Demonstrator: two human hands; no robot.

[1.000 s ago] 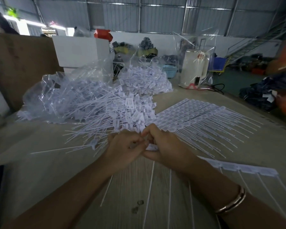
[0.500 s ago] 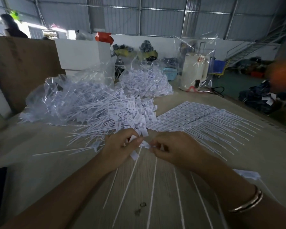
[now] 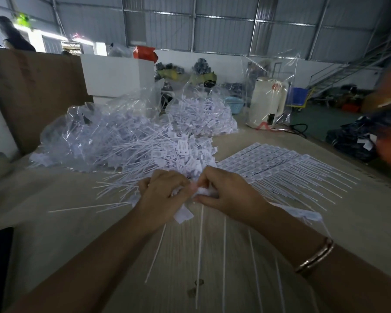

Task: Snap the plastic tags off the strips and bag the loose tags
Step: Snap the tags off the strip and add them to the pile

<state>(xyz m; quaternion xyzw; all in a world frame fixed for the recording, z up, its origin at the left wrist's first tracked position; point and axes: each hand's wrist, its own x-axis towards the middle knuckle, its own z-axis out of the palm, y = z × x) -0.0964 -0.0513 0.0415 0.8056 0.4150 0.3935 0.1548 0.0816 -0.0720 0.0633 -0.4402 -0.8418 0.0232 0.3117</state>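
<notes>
Two hands snapping tags at frame centre

The left hand [image 3: 161,196] grips a loose white plastic tag [image 3: 182,213] while the right hand [image 3: 227,192] pinches the white strip of joined tags [image 3: 298,213] trailing right across the pale wooden tabletop [image 3: 54,222]. Above them lies a heap of loose white tags [image 3: 149,154] spilling from a clear plastic bag [image 3: 77,127]; fanned uncut strips [image 3: 280,166] lie right of centre.
</notes>
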